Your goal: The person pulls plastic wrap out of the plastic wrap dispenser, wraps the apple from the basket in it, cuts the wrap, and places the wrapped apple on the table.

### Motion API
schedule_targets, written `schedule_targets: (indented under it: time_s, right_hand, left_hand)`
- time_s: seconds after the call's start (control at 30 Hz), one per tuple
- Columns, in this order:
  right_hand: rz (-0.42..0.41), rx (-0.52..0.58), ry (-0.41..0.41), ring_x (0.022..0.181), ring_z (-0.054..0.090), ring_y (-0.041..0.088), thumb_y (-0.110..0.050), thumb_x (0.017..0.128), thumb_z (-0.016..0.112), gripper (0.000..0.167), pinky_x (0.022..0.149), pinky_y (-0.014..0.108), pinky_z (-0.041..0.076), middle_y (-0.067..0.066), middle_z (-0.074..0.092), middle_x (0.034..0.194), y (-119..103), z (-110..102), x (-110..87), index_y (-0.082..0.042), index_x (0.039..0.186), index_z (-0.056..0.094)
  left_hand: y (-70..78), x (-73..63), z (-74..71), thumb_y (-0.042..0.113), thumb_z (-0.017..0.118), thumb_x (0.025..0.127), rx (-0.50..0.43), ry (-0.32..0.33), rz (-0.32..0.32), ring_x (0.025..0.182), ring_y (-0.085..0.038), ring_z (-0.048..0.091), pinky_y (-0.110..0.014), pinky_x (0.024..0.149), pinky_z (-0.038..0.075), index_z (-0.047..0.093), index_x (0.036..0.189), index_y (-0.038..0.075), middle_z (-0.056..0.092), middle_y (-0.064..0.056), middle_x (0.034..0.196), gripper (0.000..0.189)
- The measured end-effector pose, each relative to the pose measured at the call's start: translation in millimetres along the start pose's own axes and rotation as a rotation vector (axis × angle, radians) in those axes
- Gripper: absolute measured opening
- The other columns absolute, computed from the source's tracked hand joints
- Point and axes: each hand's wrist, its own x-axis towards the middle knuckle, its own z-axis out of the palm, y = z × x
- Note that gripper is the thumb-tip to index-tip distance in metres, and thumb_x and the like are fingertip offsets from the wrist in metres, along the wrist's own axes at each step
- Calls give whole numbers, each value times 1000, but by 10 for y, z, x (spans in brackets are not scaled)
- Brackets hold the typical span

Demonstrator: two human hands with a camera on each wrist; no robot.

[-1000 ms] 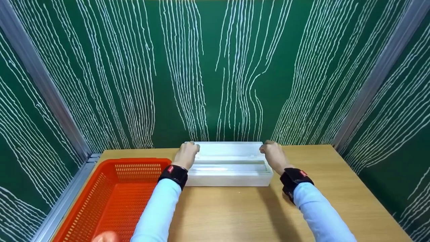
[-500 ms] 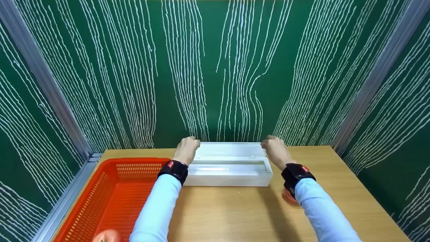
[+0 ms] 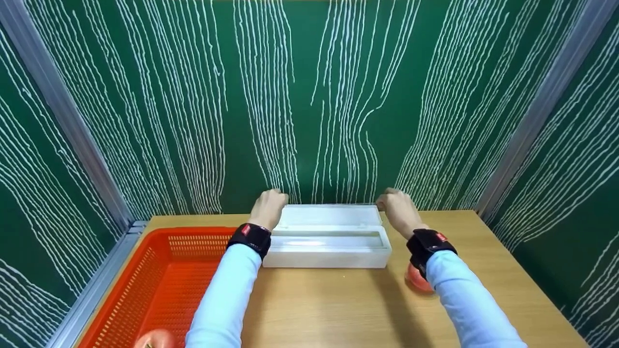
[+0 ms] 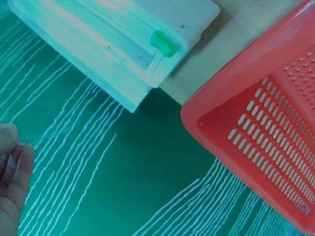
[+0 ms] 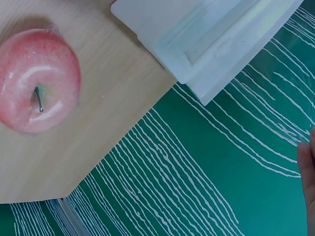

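A white cling film dispenser box lies on the table with its lid raised at the back and a pale roll inside. Clear cling film trails from my left hand, whose thumb and fingers pinch it just beyond the lid's left end. My right hand is at the same height off the lid's right end, fingertips curled together; in the right wrist view faint film shows beside them. Under my right wrist sits a red apple with clear film bunched at its edge.
An orange-red slotted basket stands left of the box, with another apple at its near end. Behind the wooden table rises a green wall with white wavy lines; metal posts mark the corners.
Both hands have risen slightly and moved away from me, past the lid's upper edge. My right wrist has shifted a little, uncovering more of the apple below it.
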Motion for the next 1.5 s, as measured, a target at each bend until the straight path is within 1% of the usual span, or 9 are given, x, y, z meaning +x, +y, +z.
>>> schedule_targets:
  time_s: [0.1, 0.17, 0.27, 0.37, 0.5, 0.77, 1.03, 1.27, 1.5]
  right_hand:
    - [5, 3, -1, 70, 60, 24, 11, 75, 57, 19, 61, 38, 51, 10, 60, 73, -7, -37, 11, -2, 75, 71]
    - [7, 0, 1, 71, 61, 26, 8, 77, 59, 16, 63, 38, 52, 11, 61, 73, -11, -58, 22, -1, 78, 71]
    - [7, -7, 13, 70, 61, 26, 8, 77, 61, 14, 62, 38, 52, 11, 59, 72, -16, -87, 36, 0, 79, 71]
    - [-5, -33, 30, 68, 60, 27, 7, 77, 62, 12, 61, 38, 52, 10, 57, 69, -22, -109, 47, 0, 78, 71]
    - [-10, -55, 37, 68, 61, 28, 6, 78, 63, 11, 61, 39, 52, 11, 58, 69, -35, -136, 57, 0, 78, 71]
    - [4, -30, 24, 70, 61, 27, 5, 80, 61, 11, 62, 38, 53, 12, 59, 73, -48, -208, 108, 1, 81, 71]
    - [0, -27, 23, 71, 62, 28, 3, 81, 61, 10, 63, 38, 53, 14, 59, 74, -44, -284, 138, 3, 85, 71]
    - [-3, -28, 21, 72, 62, 29, 2, 81, 61, 11, 64, 37, 53, 14, 59, 74, -67, -360, 158, 3, 86, 71]
    - [-26, -45, 37, 74, 61, 29, 4, 80, 61, 11, 66, 39, 52, 14, 59, 75, -80, -433, 194, 2, 85, 71]
  left_hand:
    - [8, 21, -37, -11, 55, 76, 7, 2, 1, 68, -29, 62, -37, 58, 53, 69, 73, 4, 61, -13, 69, 20]
    - [14, 37, -67, -11, 55, 77, 9, -9, -6, 69, -29, 63, -37, 58, 53, 69, 74, 4, 61, -14, 70, 20]
    - [21, 58, -107, -11, 56, 78, -2, -35, -23, 71, -29, 63, -37, 60, 54, 70, 77, 3, 62, -15, 73, 20]
    - [20, 77, -130, -10, 56, 79, 6, -44, -23, 72, -30, 63, -37, 61, 54, 70, 79, 3, 62, -15, 75, 19]
    - [17, 92, -150, -9, 56, 79, 23, -33, -14, 72, -30, 63, -36, 60, 54, 70, 78, 3, 62, -14, 74, 19]
    - [7, 130, -223, -11, 55, 79, -7, -28, -24, 71, -29, 63, -36, 58, 53, 71, 78, 3, 62, -14, 73, 20]
    - [25, 184, -320, -10, 54, 81, -22, -92, -50, 77, -29, 63, -37, 62, 53, 71, 85, 2, 64, -16, 81, 22]
    - [22, 213, -379, -10, 54, 81, -38, -84, -49, 78, -29, 64, -37, 64, 54, 71, 88, 2, 65, -16, 83, 22]
    - [17, 244, -457, -13, 55, 77, 9, -62, -15, 79, -32, 63, -39, 66, 54, 69, 84, 2, 63, -17, 82, 21]
